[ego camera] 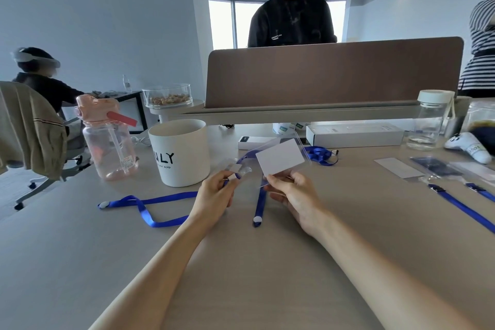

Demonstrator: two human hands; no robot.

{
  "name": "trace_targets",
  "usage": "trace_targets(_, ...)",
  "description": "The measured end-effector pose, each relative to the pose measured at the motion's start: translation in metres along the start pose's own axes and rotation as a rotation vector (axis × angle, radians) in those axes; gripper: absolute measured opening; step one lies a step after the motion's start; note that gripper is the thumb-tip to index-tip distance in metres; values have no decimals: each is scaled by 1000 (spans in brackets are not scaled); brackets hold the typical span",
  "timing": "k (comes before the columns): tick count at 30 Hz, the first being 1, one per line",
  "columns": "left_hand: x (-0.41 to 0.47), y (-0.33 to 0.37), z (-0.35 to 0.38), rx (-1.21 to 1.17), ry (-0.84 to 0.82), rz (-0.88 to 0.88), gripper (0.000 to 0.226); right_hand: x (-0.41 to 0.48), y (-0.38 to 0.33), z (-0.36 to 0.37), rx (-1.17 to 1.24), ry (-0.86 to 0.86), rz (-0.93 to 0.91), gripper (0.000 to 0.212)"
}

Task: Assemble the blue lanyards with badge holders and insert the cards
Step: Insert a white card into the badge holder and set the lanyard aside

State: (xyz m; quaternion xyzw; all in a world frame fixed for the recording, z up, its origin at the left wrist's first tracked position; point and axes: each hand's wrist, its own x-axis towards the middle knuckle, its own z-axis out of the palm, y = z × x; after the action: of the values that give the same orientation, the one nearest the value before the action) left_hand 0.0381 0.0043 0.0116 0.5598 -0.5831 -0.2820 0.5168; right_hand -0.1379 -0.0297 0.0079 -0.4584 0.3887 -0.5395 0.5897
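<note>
Left hand (217, 193): just right of the white cup (184, 153), fingers curled, pinching the top of the clear badge holder (243, 170).
Right hand (292, 193): farther right of the cup, pinching the white card (280, 157) by its lower edge.
Blue lanyard (160, 199): flat on the table (267, 262), in front of the cup.

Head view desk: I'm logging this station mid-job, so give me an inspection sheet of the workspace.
Surface: pale table, partly covered.
Job's things: white card held up; blue lanyard trailing on the table; more lanyards at right.
Clutter: white cup, pink bottle, clear bottle, white box.
Hands: left hand grips the blue lanyard's clip end; right hand pinches the white card.
Cables: nothing seen.
Surroundings: brown divider, a person standing behind it.
</note>
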Motion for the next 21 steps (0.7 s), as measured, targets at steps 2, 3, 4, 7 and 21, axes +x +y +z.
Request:
trace_targets(2,0,0,0,-22,-2,-9,14,1,1,-1,11,7,5,19)
trace_targets(3,0,0,0,-32,-3,-14,14,2,1,-1,8,11,8,19)
trace_targets(4,0,1,0,-39,-4,-20,14,3,2,-1,2,14,11,18)
trace_targets(7,-1,3,0,-59,-7,-32,15,4,3,-2,-15,17,12,15)
trace_targets(21,-6,4,1,-4,-106,-18,25,-6,7,3,-496,-71,-193,9)
